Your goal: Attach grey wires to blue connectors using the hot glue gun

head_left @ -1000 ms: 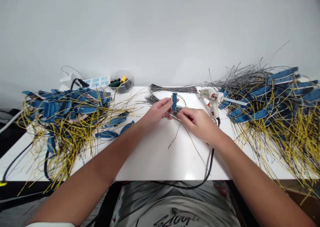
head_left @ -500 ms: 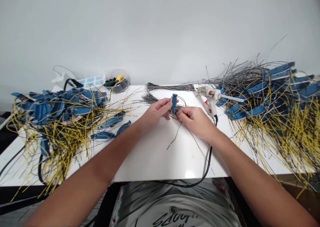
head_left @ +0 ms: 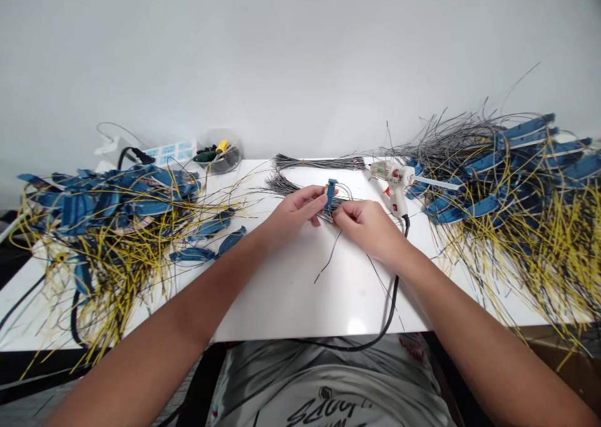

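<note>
Near the middle of the white table (head_left: 291, 302), my left hand (head_left: 304, 206) pinches a small blue piece (head_left: 330, 195) that stands upright between its fingertips. Close to the lower end of that piece, my right hand (head_left: 359, 220) is closed with thumb and forefinger together on a thin dark wire (head_left: 334, 252). Its fingertips hide the exact contact point. Behind both hands lies a loose bundle of dark wires (head_left: 282, 184), and another bundle, tied in yellow (head_left: 323, 163), lies farther back.
A white glue gun (head_left: 398, 192) with a black cord stands right of my hands. Blue pieces with yellow and black wires are heaped left (head_left: 126, 195) and right (head_left: 511, 176). Several loose blue pieces (head_left: 230, 240) lie left of centre. A clear bowl (head_left: 230, 158) and power strip (head_left: 173, 153) are behind.
The blue piece has shifted slightly right and down and turned a little in my left hand. My right hand has barely moved.
</note>
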Action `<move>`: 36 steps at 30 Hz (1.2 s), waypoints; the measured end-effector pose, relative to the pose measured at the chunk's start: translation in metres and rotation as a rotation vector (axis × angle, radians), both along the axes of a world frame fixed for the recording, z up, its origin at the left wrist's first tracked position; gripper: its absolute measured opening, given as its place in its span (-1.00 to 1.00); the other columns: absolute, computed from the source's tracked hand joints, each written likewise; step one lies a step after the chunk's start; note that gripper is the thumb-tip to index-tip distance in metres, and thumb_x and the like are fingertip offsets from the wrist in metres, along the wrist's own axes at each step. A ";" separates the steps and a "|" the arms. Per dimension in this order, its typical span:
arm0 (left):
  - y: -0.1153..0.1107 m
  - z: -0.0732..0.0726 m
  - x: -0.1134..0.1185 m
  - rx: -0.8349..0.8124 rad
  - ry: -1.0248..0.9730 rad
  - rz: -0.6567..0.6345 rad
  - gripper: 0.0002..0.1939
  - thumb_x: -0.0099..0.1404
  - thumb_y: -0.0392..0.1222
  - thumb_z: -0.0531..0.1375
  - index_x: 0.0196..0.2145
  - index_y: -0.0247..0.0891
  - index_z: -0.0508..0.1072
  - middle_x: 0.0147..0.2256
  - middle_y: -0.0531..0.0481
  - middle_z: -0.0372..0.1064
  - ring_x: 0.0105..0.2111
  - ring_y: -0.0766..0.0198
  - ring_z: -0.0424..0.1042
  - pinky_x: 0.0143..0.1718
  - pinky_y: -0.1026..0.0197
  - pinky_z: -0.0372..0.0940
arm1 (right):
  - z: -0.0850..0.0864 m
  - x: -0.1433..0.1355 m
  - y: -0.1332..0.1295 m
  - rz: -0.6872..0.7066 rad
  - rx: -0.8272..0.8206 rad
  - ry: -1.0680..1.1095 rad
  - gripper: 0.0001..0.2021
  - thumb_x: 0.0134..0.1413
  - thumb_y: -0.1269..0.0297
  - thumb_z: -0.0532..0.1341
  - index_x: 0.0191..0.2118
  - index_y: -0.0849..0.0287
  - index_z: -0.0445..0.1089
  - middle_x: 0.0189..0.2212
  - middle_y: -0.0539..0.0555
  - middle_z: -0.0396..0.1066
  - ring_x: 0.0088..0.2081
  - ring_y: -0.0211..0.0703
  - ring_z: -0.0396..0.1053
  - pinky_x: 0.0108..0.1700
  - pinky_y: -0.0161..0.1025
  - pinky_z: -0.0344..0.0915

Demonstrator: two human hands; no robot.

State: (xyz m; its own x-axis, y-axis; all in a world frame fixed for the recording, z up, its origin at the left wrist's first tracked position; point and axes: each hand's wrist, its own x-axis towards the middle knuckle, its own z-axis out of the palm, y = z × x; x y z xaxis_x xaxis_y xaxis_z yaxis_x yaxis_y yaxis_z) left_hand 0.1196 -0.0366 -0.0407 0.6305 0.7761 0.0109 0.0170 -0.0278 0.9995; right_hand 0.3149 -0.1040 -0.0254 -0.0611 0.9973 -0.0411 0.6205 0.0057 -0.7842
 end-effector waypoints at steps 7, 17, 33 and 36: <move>-0.001 -0.001 0.002 0.018 -0.004 0.010 -0.56 0.43 0.09 0.27 0.12 -0.20 0.58 0.05 -0.12 0.46 -0.22 0.29 0.37 -0.27 0.29 0.37 | -0.001 -0.001 0.001 -0.023 0.033 -0.036 -0.67 0.23 0.19 0.14 -0.55 0.15 0.20 -0.63 -0.07 0.13 -0.53 -0.29 0.06 -0.47 -0.24 -0.06; -0.001 0.000 0.001 -0.002 -0.009 -0.004 -0.53 0.40 0.12 0.30 0.12 -0.21 0.59 0.07 -0.17 0.47 -0.11 0.19 0.43 -0.22 0.25 0.43 | 0.003 -0.002 -0.001 0.035 0.075 0.003 -0.70 0.20 0.25 0.15 -0.55 0.16 0.20 -0.62 -0.07 0.14 -0.52 -0.29 0.06 -0.45 -0.24 -0.08; -0.006 0.007 0.002 -0.121 -0.084 -0.022 -0.54 0.44 0.14 0.25 0.14 -0.16 0.59 0.07 -0.18 0.48 -0.05 0.17 0.45 -0.17 0.24 0.43 | 0.004 -0.003 -0.001 0.036 0.151 0.032 -0.76 0.38 0.12 0.12 -0.31 0.11 0.30 -0.53 -0.08 0.20 -0.49 -0.25 0.11 -0.39 -0.24 0.00; -0.006 0.007 0.002 -0.156 -0.100 -0.011 -0.52 0.41 0.15 0.28 0.12 -0.18 0.60 0.07 -0.19 0.48 -0.05 0.16 0.45 -0.18 0.23 0.44 | 0.002 -0.002 -0.001 0.048 0.168 0.001 -0.77 0.39 0.13 0.12 -0.31 0.11 0.31 -0.53 -0.08 0.21 -0.50 -0.25 0.10 -0.40 -0.24 -0.02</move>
